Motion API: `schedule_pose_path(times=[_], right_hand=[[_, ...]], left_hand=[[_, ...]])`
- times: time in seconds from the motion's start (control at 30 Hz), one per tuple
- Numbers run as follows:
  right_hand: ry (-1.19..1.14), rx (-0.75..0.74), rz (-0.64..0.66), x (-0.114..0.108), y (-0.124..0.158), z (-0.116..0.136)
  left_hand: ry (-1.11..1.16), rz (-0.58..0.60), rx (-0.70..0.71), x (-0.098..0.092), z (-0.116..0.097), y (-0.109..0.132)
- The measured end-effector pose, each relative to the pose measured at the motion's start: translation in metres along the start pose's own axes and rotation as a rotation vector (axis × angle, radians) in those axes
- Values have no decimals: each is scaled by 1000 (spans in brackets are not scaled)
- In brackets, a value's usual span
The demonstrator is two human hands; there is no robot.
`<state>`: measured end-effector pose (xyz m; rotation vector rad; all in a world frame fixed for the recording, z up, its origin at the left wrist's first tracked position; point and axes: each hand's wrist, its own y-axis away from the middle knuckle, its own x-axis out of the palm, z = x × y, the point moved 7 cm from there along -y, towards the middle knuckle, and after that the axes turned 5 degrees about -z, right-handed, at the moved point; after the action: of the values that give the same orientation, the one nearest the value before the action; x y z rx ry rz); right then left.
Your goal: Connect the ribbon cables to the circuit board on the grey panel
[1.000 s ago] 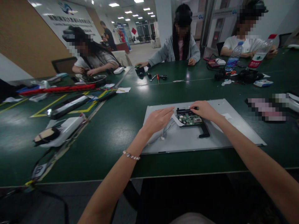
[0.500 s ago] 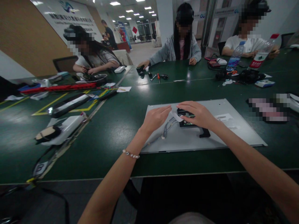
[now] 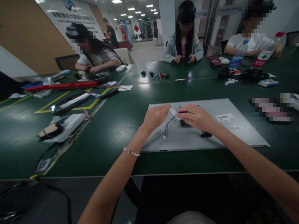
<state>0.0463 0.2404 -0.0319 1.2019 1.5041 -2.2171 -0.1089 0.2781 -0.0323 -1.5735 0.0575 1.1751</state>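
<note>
A white strip point(image 3: 174, 114) is sitting between the two hands, above a grey panel point(image 3: 240, 138); the left hand point(image 3: 154, 117) is reaching its upper end with the fingers held together; the right hand point(image 3: 198, 116) is bending its fingers at the lower end; the hands are staying close but apart from each other, and whether either one is really gripping the strip I cannot tell, because the thumbs are mostly hiding; under the right hand a black frame point(image 3: 185, 123) is partly showing; grey cables point(image 3: 166, 128) are lying on the panel to its left, and a white label point(image 3: 224, 117) is lying to its right; the panel is resting flat on a green table point(image 3: 116, 155); farther away, an orange screwdriver point(image 3: 160, 77) is lying near a wrench point(image 3: 154, 76); across the table, a person in a striped top point(image 3: 171, 49) is holding a dark object point(image 3: 185, 60) with both hands.
</note>
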Motion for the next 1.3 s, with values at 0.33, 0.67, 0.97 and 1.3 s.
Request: schedule_pose_path(times=[0.33,0.67,0.97,1.3], right_hand=[[1,-11,-16,0,0,5],[-3,21,-67,2,2,5],[173,-63,29,29,2,23],[235,-144,232,54,4,33]], left_hand=[[-13,6,7,0,-1,1],[-6,86,-46,8,1,-1],[-38,129,-402,-2,26,-5],[408,518,-245,25,-6,-3]])
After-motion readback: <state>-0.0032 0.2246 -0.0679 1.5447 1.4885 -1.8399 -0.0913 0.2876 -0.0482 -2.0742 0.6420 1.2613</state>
